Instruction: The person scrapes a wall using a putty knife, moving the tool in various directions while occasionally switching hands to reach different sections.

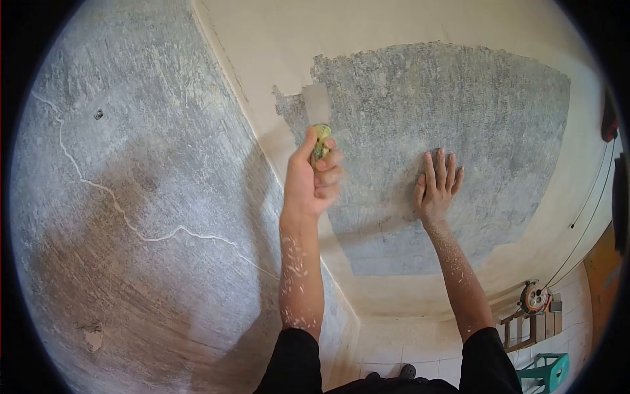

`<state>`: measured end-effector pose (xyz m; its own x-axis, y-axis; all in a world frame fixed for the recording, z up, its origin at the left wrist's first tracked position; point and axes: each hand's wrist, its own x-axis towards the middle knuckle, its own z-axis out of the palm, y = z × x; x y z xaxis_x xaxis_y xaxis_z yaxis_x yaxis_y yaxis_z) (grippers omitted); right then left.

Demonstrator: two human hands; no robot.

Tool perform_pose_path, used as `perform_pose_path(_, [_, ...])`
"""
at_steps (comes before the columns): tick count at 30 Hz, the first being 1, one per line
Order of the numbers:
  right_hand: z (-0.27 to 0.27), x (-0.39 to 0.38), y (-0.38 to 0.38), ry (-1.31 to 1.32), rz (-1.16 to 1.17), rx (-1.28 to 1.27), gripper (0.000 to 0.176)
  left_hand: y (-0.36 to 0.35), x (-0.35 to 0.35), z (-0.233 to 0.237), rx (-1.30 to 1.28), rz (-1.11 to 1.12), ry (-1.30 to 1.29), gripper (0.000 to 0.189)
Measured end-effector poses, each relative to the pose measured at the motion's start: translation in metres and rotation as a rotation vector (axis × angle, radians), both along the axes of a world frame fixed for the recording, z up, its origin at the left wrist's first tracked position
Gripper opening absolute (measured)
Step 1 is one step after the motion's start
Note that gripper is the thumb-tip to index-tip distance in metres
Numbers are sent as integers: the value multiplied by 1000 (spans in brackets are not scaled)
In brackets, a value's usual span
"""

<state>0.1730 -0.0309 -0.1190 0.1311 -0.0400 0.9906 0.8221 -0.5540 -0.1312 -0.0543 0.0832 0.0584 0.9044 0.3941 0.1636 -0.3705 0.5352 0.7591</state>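
My left hand (pixel 314 172) is wrapped round the yellow-green handle of a scraper (pixel 317 105), whose flat blade lies against the wall near the left end of a grey scraped patch (pixel 394 98). Cream paint (pixel 262 39) surrounds this patch. Lower right, my right hand (pixel 440 184) rests flat on the grey surface with its fingers apart and holds nothing. Pale flakes cling to both forearms.
Left of the corner stands a grey mottled wall (pixel 164 164) with a long white crack line. At the lower right are a cable reel (pixel 535 297), a wooden frame (pixel 539 328) and a green stool (pixel 551 373) on the tiled floor. Cables hang at the right.
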Motion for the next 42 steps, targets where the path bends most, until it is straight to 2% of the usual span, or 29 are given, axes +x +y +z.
perform_pose_path(3, [0, -1, 1, 12, 0, -8, 44, 4, -8, 7, -27, -124, -27, 34])
perform_pose_path(6, [1, 0, -1, 8, 3, -18, 44, -2, -6, -8, -45, -143, -43, 35])
perform_pose_path(9, [0, 2, 0, 3, -4, -9, 44, 8, -4, 8, 1, -142, -15, 35])
perform_pose_path(13, [-2, -3, 1, 16, 8, -13, 44, 7, -4, -3, 4, -80, 9, 35])
perform_pose_path(27, [-2, 1, 1, 16, 23, -8, 45, 11, -8, 25, 43, -153, -37, 33])
perform_pose_path(30, [1, 1, -1, 13, 34, -17, 44, 0, -8, 2, 39, -95, 13, 33])
perform_pose_path(33, [-2, 4, 2, 9, 35, -1, 44, 14, 6, 35, 81, 131, 23, 33])
perform_pose_path(36, [0, 3, 1, 1, 30, 0, 44, 17, 2, 61, 76, -102, -128, 33])
perform_pose_path(39, [-4, 3, -2, -13, 49, -16, 44, -1, 2, 10, 38, 32, 3, 32])
perform_pose_path(40, [-5, 3, -3, -21, 57, -12, 44, -2, -4, -5, 7, 3, 4, 33])
perform_pose_path(42, [2, 6, 1, -32, 44, 11, 44, 6, -10, -1, 10, -39, 5, 33])
